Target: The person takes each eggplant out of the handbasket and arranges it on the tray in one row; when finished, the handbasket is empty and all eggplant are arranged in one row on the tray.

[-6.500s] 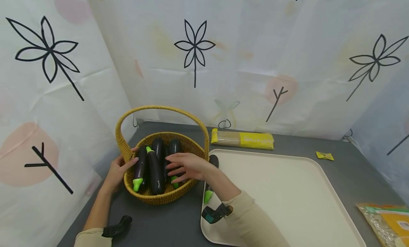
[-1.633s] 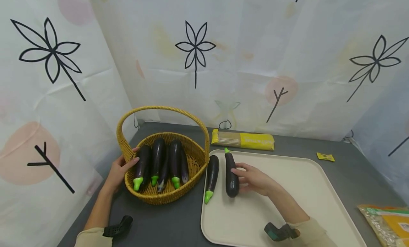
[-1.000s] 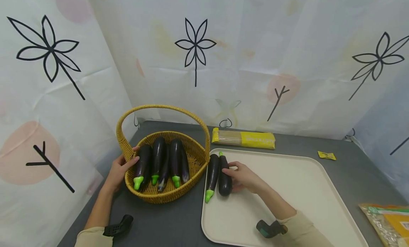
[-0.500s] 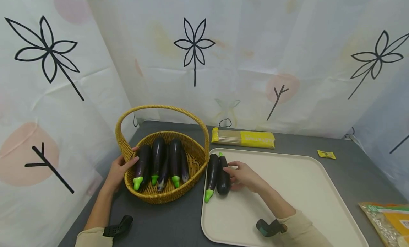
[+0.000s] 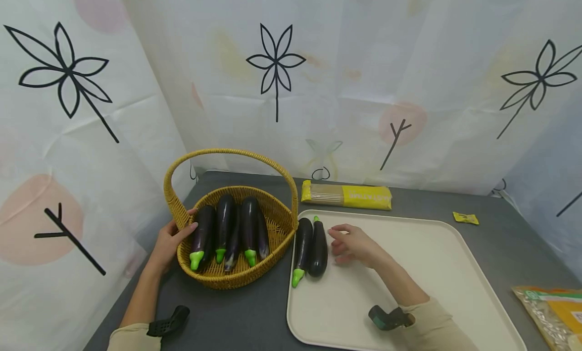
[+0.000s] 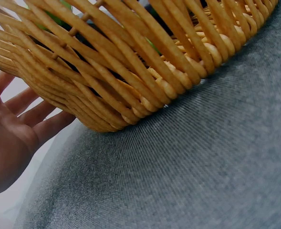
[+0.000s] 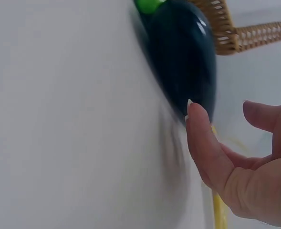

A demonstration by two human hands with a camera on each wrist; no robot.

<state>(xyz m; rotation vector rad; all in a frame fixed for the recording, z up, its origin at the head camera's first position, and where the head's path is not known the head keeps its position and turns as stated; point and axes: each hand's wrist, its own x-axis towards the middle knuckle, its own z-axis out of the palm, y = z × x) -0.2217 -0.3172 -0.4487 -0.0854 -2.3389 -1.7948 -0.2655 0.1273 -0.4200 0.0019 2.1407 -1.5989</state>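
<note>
My left hand (image 5: 168, 242) holds the left side of the wicker basket (image 5: 232, 281), thumb over the rim at the handle's foot and fingers spread against the outer wall. Several dark eggplants (image 5: 225, 224) with green caps lie inside it. On the cream tray (image 5: 400, 285) two eggplants rest side by side along the left edge: one with its cap (image 5: 297, 277) toward me, the other, a black eggplant (image 5: 319, 252), with its cap pointing away. Just right of that second one is my right hand (image 5: 356, 245), fingers loosely bent and apart, holding nothing. In the right wrist view its fingertips overlap the eggplant (image 7: 181, 57).
Behind the tray lies a yellow pack of noodles (image 5: 345, 195). A small yellow packet (image 5: 466, 218) is at the back right, and a clear-and-orange bag (image 5: 552, 310) sits at the right edge. The basket's tall handle (image 5: 227, 151) arches over its opening.
An eggplant went from the basket to the tray in my right hand, turned cap-away, and was set beside the first. The right hand has let go and drawn slightly right. My left hand stays.
</note>
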